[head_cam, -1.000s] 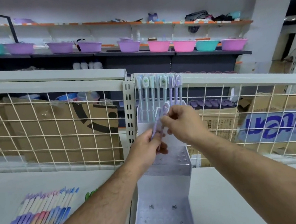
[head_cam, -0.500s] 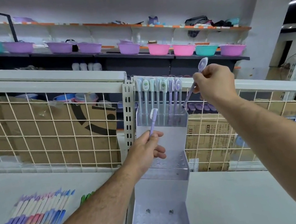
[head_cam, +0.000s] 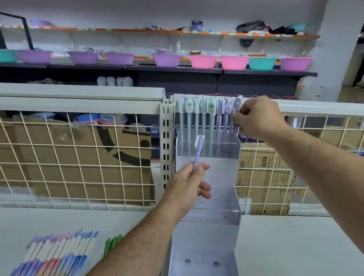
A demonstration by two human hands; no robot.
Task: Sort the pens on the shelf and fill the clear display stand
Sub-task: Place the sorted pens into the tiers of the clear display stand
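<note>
Display stand (head_cam: 207, 241) standing on shelf (head_cam: 301, 250), wire grid (head_cam: 62, 171) running behind. Pens (head_cam: 199, 120) standing in top tier. Loose pens (head_cam: 41, 267) lying well left. Left hand (head_cam: 184, 187) holding pen (head_cam: 198, 149) before tier; right hand (head_cam: 258, 116) pinching rightmost pen (head_cam: 238, 104).

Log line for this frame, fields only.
left hand: holds purple pen | right hand: pinches lilac pen at top row's right end | display stand: lower tiers bare

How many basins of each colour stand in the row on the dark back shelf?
Purple basins: 5
Pink basins: 2
Teal basins: 2
Total: 9
</note>
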